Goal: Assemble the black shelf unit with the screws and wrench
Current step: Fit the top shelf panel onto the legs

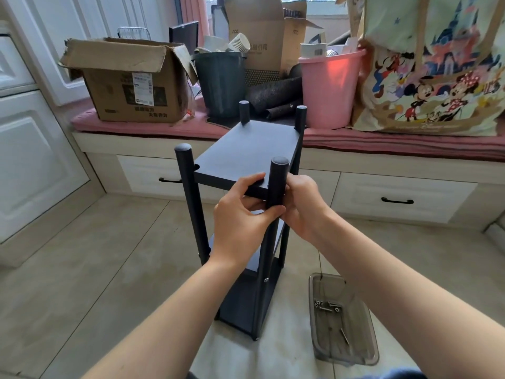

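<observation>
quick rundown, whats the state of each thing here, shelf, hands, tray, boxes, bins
black shelf unit: upright on the floor, top board in place
left hand: grips the near right post and the top board's corner
right hand: fingers curled at the same post
clear tray: on the floor, open
screws: loose in the tray
cardboard box: flaps open
pink bin: upright, filled

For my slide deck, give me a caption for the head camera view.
Both hands, left hand and right hand, grip the near right post of the black shelf unit.
</observation>
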{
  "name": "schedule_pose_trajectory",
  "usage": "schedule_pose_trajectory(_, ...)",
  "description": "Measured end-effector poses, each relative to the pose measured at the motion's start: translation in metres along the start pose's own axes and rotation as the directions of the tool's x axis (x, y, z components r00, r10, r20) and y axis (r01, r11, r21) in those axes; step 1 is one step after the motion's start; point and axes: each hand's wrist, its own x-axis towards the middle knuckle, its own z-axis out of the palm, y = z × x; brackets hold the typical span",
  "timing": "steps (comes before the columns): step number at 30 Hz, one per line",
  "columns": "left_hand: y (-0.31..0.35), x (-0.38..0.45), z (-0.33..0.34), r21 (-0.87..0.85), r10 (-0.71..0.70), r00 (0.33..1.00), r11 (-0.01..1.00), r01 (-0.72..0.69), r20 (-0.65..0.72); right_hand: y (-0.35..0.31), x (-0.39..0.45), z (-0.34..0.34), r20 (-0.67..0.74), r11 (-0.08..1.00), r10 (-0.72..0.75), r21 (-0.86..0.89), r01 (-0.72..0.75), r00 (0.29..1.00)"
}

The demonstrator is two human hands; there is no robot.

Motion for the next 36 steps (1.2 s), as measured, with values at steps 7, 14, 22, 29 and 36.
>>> schedule_pose_trajectory(7, -0.002, 0.0, 0.003, -0.031, -0.014, 1.0, 0.999, 0.014, -0.002, 0.004, 0.004, -0.006, 0.029, 0.999, -0.03, 0.029, 0.03, 0.999)
schedule_pose_trajectory(14, -0.004, 0.001, 0.003, -0.047, -0.015, 1.0, 0.999, 0.015, -0.002, 0.007, 0.007, -0.006, -0.008, 0.999, -0.045, 0.014, 0.045, 0.999)
schedule_pose_trajectory(22, -0.003, 0.003, 0.01, -0.056, -0.03, 0.999, 0.998, 0.028, -0.032, 0.001, 0.008, -0.016, -0.041, 0.998, 0.035, -0.042, -0.037, 0.999)
schedule_pose_trajectory(29, -0.002, 0.004, 0.024, -0.053, -0.011, 0.998, 0.999, 0.008, -0.058, -0.004, 0.002, -0.074, -0.127, 0.976, 0.115, -0.171, -0.135, 0.985)
schedule_pose_trajectory(36, -0.005, 0.001, 0.035, 0.068, 0.103, 0.993, 0.993, -0.099, -0.054, 0.049, -0.021, -0.179, -0.289, 0.872, 0.182, -0.393, -0.29, 0.94)
